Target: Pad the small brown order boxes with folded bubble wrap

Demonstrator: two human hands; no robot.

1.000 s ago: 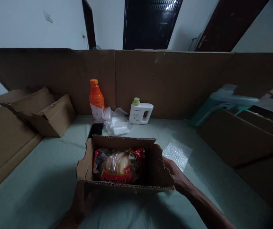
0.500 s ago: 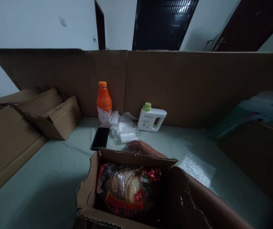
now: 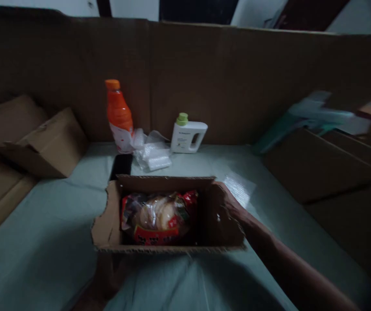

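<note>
An open-topped cardboard box (image 3: pixel 106 220) with torn edges stands in the middle foreground of the head view. Inside lies a clear and red plastic package of round, pale baked goods (image 3: pixel 157 218). My left hand (image 3: pixel 110 270), dark and blurred, holds the box at its near left corner from below. My right hand (image 3: pixel 226 199) grips its far right corner, with the fingertips hidden behind the cardboard. Just beyond the box's left end is a black phone (image 3: pixel 121 166), partly covered by the box.
At the back stand an orange bottle (image 3: pixel 119 114), crumpled bubble wrap (image 3: pixel 154 155) and a white jug with a green cap (image 3: pixel 188 137). Flat bubble wrap (image 3: pixel 239 189) lies right. Cardboard boxes flank both sides (image 3: pixel 55 147), and a tall cardboard wall (image 3: pixel 224 82) closes the back.
My right hand has drawn back from beyond the box, near the bubble wrap, to the box's right side. My left hand has come into view below. The view has tilted down.
</note>
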